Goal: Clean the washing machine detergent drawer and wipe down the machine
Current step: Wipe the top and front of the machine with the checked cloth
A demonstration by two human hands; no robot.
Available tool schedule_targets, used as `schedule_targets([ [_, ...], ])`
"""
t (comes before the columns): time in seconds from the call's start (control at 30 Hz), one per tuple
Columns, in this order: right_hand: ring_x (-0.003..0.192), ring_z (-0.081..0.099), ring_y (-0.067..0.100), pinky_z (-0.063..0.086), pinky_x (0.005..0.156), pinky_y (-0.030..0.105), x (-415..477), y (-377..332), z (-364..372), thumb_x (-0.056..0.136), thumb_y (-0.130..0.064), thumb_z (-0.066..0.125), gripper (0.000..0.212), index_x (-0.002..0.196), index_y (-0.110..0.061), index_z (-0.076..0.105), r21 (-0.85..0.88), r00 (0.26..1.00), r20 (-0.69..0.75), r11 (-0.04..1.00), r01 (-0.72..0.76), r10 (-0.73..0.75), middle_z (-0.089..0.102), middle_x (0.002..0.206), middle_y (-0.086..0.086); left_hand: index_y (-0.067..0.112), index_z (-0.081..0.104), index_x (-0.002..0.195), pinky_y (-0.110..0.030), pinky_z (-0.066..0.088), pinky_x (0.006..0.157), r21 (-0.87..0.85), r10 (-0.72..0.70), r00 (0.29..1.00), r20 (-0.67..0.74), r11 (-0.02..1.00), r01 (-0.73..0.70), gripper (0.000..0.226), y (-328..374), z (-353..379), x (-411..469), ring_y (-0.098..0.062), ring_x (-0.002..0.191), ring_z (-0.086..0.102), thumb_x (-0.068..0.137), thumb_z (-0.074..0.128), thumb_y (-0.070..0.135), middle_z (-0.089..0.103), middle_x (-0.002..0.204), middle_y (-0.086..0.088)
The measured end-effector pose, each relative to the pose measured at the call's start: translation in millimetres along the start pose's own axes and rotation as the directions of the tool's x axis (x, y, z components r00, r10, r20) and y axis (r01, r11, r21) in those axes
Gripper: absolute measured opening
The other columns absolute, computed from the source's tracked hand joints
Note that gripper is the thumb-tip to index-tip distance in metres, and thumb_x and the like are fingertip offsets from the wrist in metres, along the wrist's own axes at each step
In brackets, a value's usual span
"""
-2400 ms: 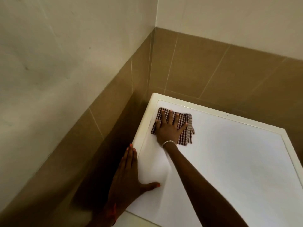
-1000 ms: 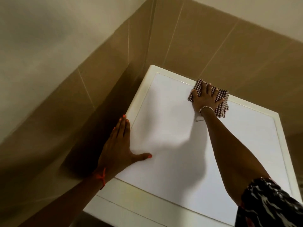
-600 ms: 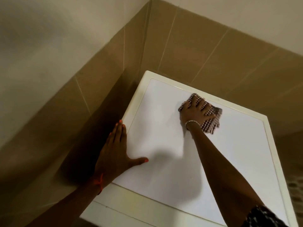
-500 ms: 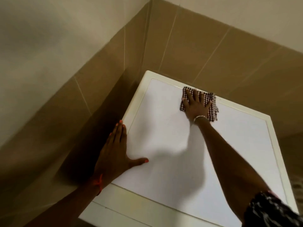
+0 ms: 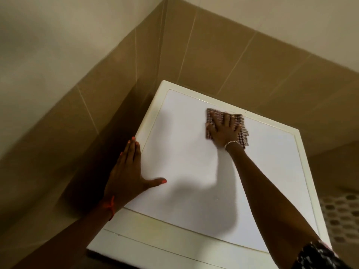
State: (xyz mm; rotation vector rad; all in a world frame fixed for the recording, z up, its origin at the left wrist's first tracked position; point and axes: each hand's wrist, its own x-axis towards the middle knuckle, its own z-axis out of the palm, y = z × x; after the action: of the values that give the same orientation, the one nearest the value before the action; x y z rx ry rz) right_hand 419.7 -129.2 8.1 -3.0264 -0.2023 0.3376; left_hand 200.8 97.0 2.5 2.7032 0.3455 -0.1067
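Cloth, pressed by the right hand with fingers straight, has swept from the machine top's back-left corner toward mid-rear, left hand resting flat, so wiping continues.

The white washing machine top was edged by a cream rim. A checked cloth was pressed flat near its far edge under the right hand; the left hand was laid flat across its left edge.

At near left, left hand palm down, fingers straight and together pointing far, thumb stretched out to the right, right arm extended from near right toward far, right hand flat, fingers spread, palm down
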Motion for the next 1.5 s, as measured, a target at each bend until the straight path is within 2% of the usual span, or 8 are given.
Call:
schedule_targets([
  [0.17, 0.144, 0.007, 0.029, -0.005, 0.107, 0.062, -85, 6, 23, 0.074, -0.07, 0.006, 0.071, 0.139, -0.049, 0.024, -0.078, 0.964, -0.11, 0.969, 0.236, -0.244, 0.013, 0.157, -0.002, 0.007, -0.002, 0.147, -0.034, 0.01, 0.114, 0.003, -0.011, 1.0, 0.023, 1.0, 0.011, 0.15, 1, -1, -1, -0.018, 0.144, -0.003, 0.03, -0.003, 0.1, -0.008, 0.157, -0.007],
  [0.5, 0.144, -0.011, 0.029, -0.009, 0.106, 0.068, -71, 21, 15, 0.089, -0.065, 0.022, 0.056, 0.141, -0.053, 0.005, 0.063, 0.984, -0.068, 0.985, -0.159, 0.163, -0.005, 0.158, -0.003, 0.007, -0.002, 0.148, -0.036, 0.011, 0.115, 0.007, -0.014, 1.0, 0.012, 1.0, 0.014, 0.149, 0, 2, 0, -0.022, 0.145, 0.0, 0.031, 0.001, 0.101, -0.007, 0.157, -0.008],
  [0.63, 0.144, -0.007, 0.031, -0.012, 0.105, 0.067, -91, -27, 29, 0.085, -0.068, 0.019, 0.057, 0.14, -0.052, 0.016, 0.041, 0.996, -0.074, 0.997, 0.061, -0.058, 0.004, 0.158, -0.002, 0.007, -0.001, 0.148, -0.037, 0.013, 0.116, 0.007, -0.017, 1.0, 0.011, 1.0, 0.017, 0.151, -1, 2, 0, -0.022, 0.146, 0.0, 0.029, 0.0, 0.101, -0.006, 0.157, -0.007],
  [0.8, 0.142, 0.01, 0.027, -0.005, 0.106, 0.067, -188, -25, 57, 0.083, -0.071, 0.019, 0.056, 0.135, -0.053, 0.029, -0.029, 0.926, -0.172, 0.942, 0.335, -0.335, 0.021, 0.154, -0.002, 0.008, 0.0, 0.148, -0.038, 0.013, 0.116, -0.047, -0.011, 1.0, 0.015, 0.999, 0.012, 0.151, -1, -1, -3, -0.021, 0.146, 0.0, 0.03, 0.004, 0.101, -0.006, 0.158, -0.006],
  [0.97, 0.144, 0.006, 0.026, -0.003, 0.106, 0.066, -211, 20, 55, 0.074, -0.082, 0.004, 0.071, 0.136, -0.055, 0.025, 0.01, 0.975, -0.178, 0.991, 0.135, -0.131, 0.014, 0.156, -0.007, 0.005, 0.001, 0.148, -0.04, 0.015, 0.116, -0.053, 0.009, 1.0, 0.008, 0.999, -0.008, 0.14, 0, -2, -4, -0.022, 0.146, -0.001, 0.046, 0.037, 0.094, -0.005, 0.157, -0.009],
  [1.1, 0.144, -0.01, 0.026, -0.013, 0.105, 0.065, -188, -9, 47, 0.071, -0.08, 0.013, 0.069, 0.136, -0.058, 0.016, 0.105, 0.99, -0.089, 0.989, -0.101, 0.11, 0.002, 0.157, -0.007, 0.004, 0.0, 0.147, -0.04, 0.016, 0.116, -0.046, 0.018, 1.0, -0.02, 0.999, -0.019, 0.128, 2, -3, -6, -0.023, 0.146, -0.002, 0.059, 0.055, 0.078, -0.005, 0.157, -0.01],
  [1.3, 0.144, 0.002, 0.028, -0.012, 0.107, 0.063, -256, -41, 71, 0.081, -0.074, -0.001, 0.061, 0.136, -0.056, 0.019, 0.073, 0.976, -0.151, 0.983, 0.167, -0.155, 0.009, 0.156, -0.006, 0.004, 0.001, 0.147, -0.041, 0.017, 0.117, -0.048, 0.023, 1.0, -0.02, 0.999, -0.024, 0.128, 1, 0, -4, -0.024, 0.146, -0.002, 0.059, 0.056, 0.078, -0.004, 0.157, -0.01],
  [1.5, 0.144, 0.001, 0.023, -0.006, 0.11, 0.058, -335, 7, 88, 0.09, -0.064, 0.004, 0.05, 0.139, -0.056, 0.008, 0.032, 0.979, -0.195, 0.997, 0.071, -0.064, 0.007, 0.157, -0.005, 0.003, 0.003, 0.147, -0.042, 0.018, 0.117, -0.056, 0.047, 0.998, -0.043, 0.997, -0.049, 0.127, -2, 3, -3, -0.025, 0.146, 0.0, 0.058, 0.055, 0.078, -0.002, 0.157, -0.012],
])
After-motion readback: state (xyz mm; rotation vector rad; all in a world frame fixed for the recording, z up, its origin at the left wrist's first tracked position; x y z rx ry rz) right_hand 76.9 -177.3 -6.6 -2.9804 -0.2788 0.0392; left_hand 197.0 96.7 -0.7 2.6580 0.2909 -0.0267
